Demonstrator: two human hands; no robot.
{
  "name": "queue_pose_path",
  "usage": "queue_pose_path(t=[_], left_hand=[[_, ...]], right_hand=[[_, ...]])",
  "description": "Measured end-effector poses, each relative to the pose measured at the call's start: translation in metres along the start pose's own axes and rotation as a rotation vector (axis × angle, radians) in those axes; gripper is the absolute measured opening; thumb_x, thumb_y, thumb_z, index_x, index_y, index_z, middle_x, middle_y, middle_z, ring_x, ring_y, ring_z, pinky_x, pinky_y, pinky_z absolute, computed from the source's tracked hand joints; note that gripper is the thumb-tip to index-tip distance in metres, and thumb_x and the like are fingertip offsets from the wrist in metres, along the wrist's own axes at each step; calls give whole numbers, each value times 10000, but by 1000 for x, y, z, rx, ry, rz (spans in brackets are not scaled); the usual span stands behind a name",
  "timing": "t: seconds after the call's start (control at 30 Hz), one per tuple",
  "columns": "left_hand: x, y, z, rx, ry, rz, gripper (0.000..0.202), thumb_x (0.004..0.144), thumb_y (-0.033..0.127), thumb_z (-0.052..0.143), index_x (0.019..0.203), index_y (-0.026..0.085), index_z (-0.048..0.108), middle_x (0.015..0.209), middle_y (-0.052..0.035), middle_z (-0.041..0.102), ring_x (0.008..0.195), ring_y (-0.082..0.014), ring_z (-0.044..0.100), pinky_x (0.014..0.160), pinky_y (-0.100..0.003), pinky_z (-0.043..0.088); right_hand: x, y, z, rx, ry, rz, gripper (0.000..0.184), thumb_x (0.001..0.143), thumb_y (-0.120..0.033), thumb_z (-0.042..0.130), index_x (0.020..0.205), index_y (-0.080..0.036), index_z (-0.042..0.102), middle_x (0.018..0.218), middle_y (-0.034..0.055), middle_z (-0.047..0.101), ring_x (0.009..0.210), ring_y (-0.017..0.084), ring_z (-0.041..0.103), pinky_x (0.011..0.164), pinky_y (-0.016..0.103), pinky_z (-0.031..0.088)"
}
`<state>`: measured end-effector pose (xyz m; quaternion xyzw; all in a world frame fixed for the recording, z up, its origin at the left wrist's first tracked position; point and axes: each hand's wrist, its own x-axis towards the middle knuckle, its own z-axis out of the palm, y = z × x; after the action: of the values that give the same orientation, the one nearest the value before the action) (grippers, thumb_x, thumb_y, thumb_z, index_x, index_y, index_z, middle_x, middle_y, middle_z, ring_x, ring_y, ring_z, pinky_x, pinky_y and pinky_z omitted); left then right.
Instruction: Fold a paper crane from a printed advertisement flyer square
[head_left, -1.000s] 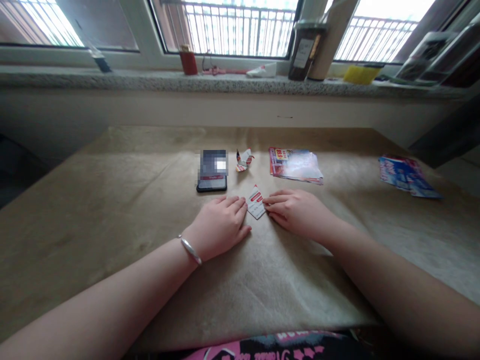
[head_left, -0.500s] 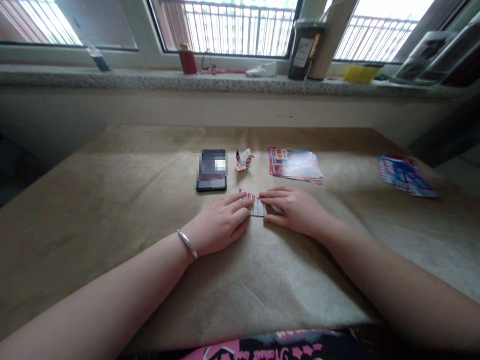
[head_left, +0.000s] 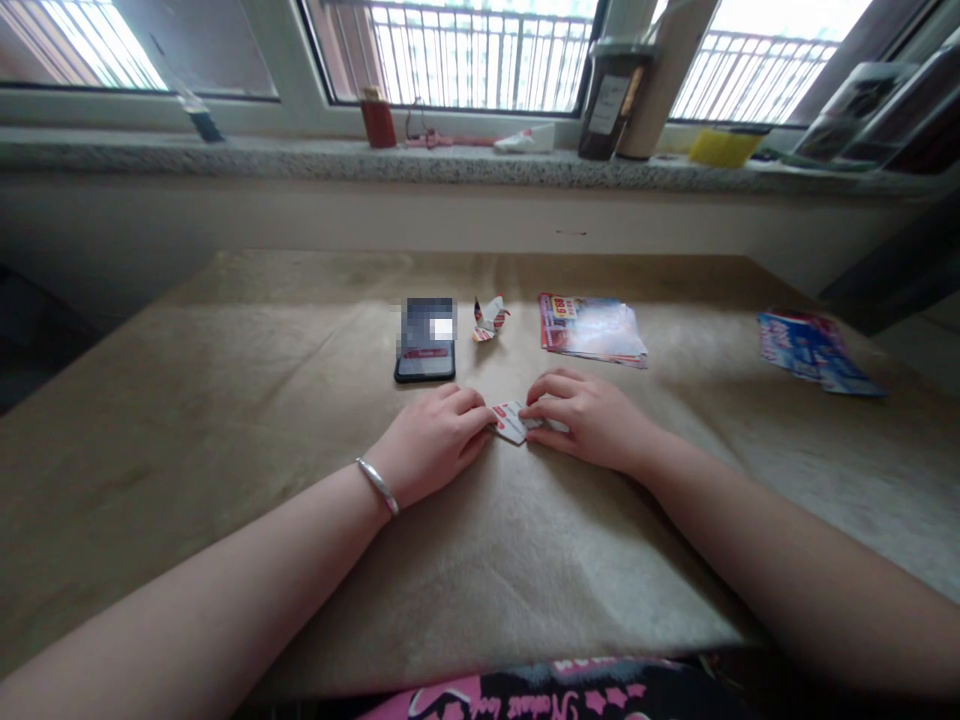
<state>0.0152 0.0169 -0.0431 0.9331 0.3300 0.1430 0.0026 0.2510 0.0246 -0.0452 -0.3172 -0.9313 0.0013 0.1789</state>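
A small folded piece of paper [head_left: 511, 421], white with red print, lies low over the table between my two hands. My left hand [head_left: 439, 440], with a silver bangle at the wrist, pinches its left corner between thumb and fingers. On the other side, my right hand [head_left: 585, 418] grips the paper's right part, its fingers bent over it and covering some of it. Just beyond stands a folded paper bird [head_left: 490, 320]. A black phone [head_left: 426, 345], its screen partly blurred, rests behind my left hand.
Past my right hand lies a stack of printed flyers [head_left: 592, 328]. More blue and red flyers [head_left: 816, 352] are at the far right of the brown table [head_left: 225, 380]. Along the back, the stone windowsill [head_left: 300, 165] carries a red container [head_left: 378, 120], a dark jar [head_left: 606, 105] and a yellow item [head_left: 724, 148].
The paper has been turned, so its near edge now comes to a point. My fingers have curled from lying flat on it to gripping it at both sides.
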Motion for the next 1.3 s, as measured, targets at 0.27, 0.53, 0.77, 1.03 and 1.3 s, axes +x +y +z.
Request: queue_pose_path(t=[0.27, 0.53, 0.77, 1.03, 1.3], left_hand=[[3, -5, 4, 5, 28, -35, 224, 900, 316, 492, 916, 163, 655, 871, -67, 609, 789, -177, 532, 739, -313, 451], [5, -11, 10, -108, 64, -136, 117, 869, 209, 541, 888, 161, 646, 823, -48, 632, 792, -180, 545, 732, -298, 450], [6, -12, 13, -181, 81, -185, 128, 844, 189, 564, 942, 153, 638, 920, -66, 624, 850, -182, 569, 780, -313, 473], [6, -15, 14, -197, 102, -139, 157, 824, 169, 562, 959, 165, 642, 884, -55, 632, 840, -172, 573, 778, -319, 485], [8, -14, 16, -228, 145, -72, 151, 815, 130, 554, 930, 156, 647, 887, -53, 607, 834, -154, 556, 766, -280, 475]], right_hand=[[2, -10, -3, -112, -50, 26, 227, 883, -286, 484, 872, -191, 691, 837, 57, 666, 799, 177, 552, 731, 301, 404], [9, -19, 4, 6, -36, 311, 80, 781, -206, 560, 772, -180, 635, 747, 37, 635, 755, 166, 531, 664, 266, 374], [8, -16, 7, 186, -10, 483, 196, 737, -223, 619, 928, -189, 648, 719, 13, 619, 729, 159, 534, 684, 269, 399], [6, -14, 10, 220, 45, 422, 173, 736, -189, 616, 906, -178, 642, 810, 34, 593, 737, 144, 535, 694, 262, 421], [7, -19, 13, 265, 51, 412, 113, 730, -113, 582, 813, -190, 573, 720, -3, 571, 680, 125, 514, 621, 228, 389]])
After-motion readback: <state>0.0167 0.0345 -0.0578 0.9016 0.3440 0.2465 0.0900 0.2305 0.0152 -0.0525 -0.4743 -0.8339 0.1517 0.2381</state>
